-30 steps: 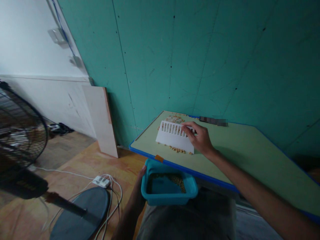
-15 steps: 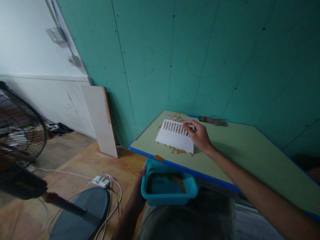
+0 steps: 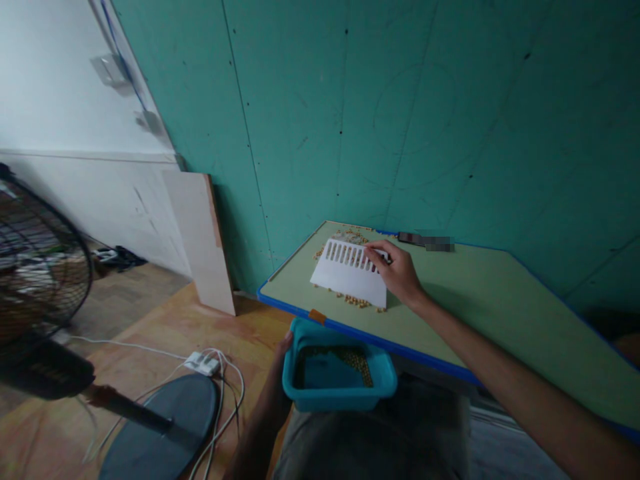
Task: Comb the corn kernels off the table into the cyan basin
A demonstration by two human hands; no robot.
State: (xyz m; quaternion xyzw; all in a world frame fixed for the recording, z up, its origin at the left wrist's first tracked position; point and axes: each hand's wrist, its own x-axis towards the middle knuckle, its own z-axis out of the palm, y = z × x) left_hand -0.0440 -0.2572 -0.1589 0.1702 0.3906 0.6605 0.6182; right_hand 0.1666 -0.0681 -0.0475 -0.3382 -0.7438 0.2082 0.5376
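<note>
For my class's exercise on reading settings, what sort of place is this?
Probably a makeshift indoor workspace, perhaps in an unfinished room: it has a bare, seamed green wall, a pedestal fan and a power strip lying on the floor.

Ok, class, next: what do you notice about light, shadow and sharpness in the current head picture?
Head view: dim light, brightest on the white wall at left; head view: soft shadow on the table beside the right hand; head view: small yellow grains look soft; head view: pixelated patch at the table's back edge.
</note>
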